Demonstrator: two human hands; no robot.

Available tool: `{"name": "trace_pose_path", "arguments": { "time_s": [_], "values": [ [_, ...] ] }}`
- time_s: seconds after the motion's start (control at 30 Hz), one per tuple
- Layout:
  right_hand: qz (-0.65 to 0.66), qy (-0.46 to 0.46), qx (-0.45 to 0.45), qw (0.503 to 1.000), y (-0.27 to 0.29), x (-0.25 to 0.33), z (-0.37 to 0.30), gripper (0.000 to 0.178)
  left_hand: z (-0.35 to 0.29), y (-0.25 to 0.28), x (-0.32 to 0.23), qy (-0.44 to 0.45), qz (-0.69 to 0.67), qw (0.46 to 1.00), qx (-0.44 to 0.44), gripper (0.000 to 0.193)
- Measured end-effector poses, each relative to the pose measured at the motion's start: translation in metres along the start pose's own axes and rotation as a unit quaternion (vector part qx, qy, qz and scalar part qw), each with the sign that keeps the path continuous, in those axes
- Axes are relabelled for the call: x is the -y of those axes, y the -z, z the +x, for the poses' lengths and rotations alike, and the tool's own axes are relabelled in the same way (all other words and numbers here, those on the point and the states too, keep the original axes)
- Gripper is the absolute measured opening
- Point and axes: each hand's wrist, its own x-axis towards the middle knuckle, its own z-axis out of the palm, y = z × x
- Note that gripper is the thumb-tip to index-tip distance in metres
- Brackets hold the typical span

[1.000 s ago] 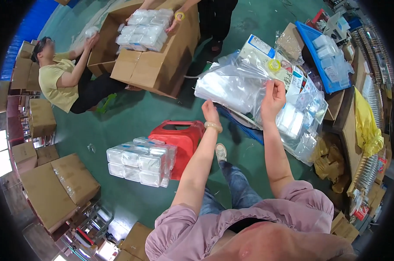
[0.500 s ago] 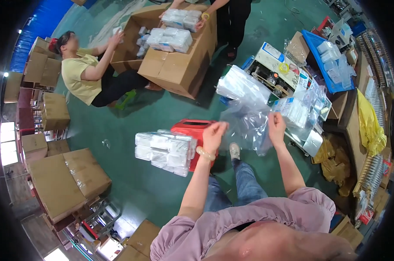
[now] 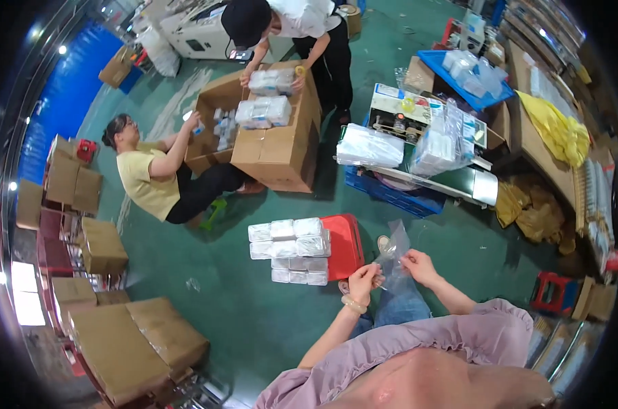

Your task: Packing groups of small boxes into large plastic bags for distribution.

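A clear plastic bag [image 3: 395, 251] hangs between my two hands, above my legs. My left hand [image 3: 365, 281], with a pale bangle at the wrist, is closed on one side of the bag. Opposite it, my right hand [image 3: 420, 266] pinches the other side. Just left of my hands, a stack of clear-wrapped white packs [image 3: 292, 240] rests at the edge of a red plastic stool [image 3: 344, 245], with part of the stack reaching past the stool.
Ahead to the right stands a machine bench [image 3: 462, 185] with a pile of flat clear bags [image 3: 370, 146] and wrapped packs [image 3: 433, 151]. A blue tray [image 3: 428, 63] lies beyond. Two people work at a large open carton [image 3: 275, 160]; more cartons [image 3: 118, 341] stand left.
My hands have come down and closer together, and the bag between them is now gathered narrower. The view has shifted, showing more of the person behind the carton.
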Motion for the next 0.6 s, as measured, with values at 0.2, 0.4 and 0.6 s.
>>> {"name": "trace_pose_path", "arguments": {
  "time_s": [0.2,0.4,0.6],
  "values": [
    [-0.398,0.303,-0.142,0.854,-0.003,0.041,-0.076,0.008,-0.002,0.039,0.023,-0.030,-0.106,0.989,-0.099,0.012],
    [-0.306,0.431,0.117,0.841,-0.050,0.029,-0.071,0.034,-0.028,-0.002,0.041,-0.390,0.323,0.847,-0.162,0.015],
    [-0.672,0.199,0.201,0.685,-0.040,0.003,-0.059,0.026,-0.057,-0.001,0.055,-0.435,0.508,0.715,-0.203,0.014]
  ]
}}
